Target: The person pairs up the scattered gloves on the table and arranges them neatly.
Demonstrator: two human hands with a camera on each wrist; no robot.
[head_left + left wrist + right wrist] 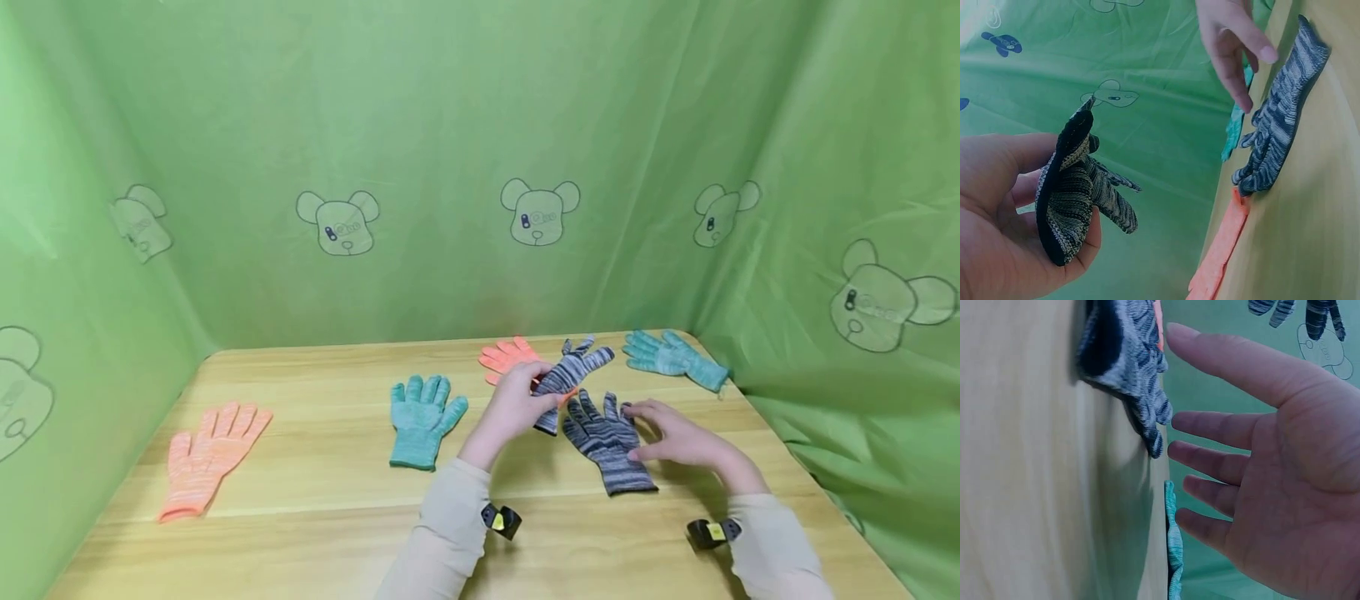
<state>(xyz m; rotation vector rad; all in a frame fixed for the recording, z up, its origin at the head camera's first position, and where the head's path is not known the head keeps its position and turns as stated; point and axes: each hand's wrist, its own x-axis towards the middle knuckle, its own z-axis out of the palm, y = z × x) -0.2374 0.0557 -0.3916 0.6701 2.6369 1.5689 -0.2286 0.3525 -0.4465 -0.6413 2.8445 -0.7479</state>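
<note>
My left hand (pixel 517 404) grips a black-and-grey striped knit glove (pixel 1072 194) by its cuff, holding it up off the table with its fingers pointing away. Below and to the right, a matching striped glove (pixel 609 446) lies on the table, cuff toward me. My right hand (pixel 678 433) hovers at that glove's right side, fingers spread and loosely bent. In the right wrist view the palm (pixel 1297 481) holds nothing, and a gap shows between its fingers and the lying glove (pixel 1129 369). Behind my left hand, an orange glove (pixel 510 357) is partly hidden.
A teal glove (pixel 422 421) lies left of my left hand, and another teal glove (pixel 675 358) sits at the back right corner. Far left is a second orange glove (pixel 213 458). Green curtains (pixel 450 167) with bear-head prints surround the wooden table (pixel 315 533) at the back and sides.
</note>
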